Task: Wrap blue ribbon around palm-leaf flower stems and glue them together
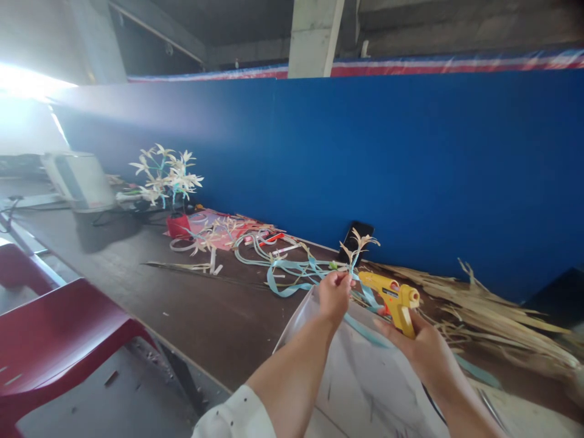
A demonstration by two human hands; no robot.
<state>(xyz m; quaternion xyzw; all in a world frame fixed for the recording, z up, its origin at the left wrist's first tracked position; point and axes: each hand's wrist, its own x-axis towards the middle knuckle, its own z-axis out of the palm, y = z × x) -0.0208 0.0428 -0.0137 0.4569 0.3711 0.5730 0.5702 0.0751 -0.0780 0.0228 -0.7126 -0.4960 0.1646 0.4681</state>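
Between its fingertips my left hand (335, 296) pinches the stem of a straw-coloured handmade flower (359, 244), its petals pointing up. Pale blue ribbon (371, 296) runs by the stem and down over the white sheet. My right hand (422, 340) grips the handle of a yellow hot glue gun (389, 291), its nozzle pointing left, close to the flower stem. Whether the nozzle touches the stem I cannot tell. More loops of light blue ribbon (283, 286) lie on the table just left of my left hand.
A red pot (178, 226) holds finished pale flowers (170, 173). A black phone (360, 231) leans by the blue partition (410, 152). Dried leaf strips (493, 301) spread at right. A white sheet (360, 377) lies beneath my hands. A red chair (77, 334) stands left of the brown table (219, 322).
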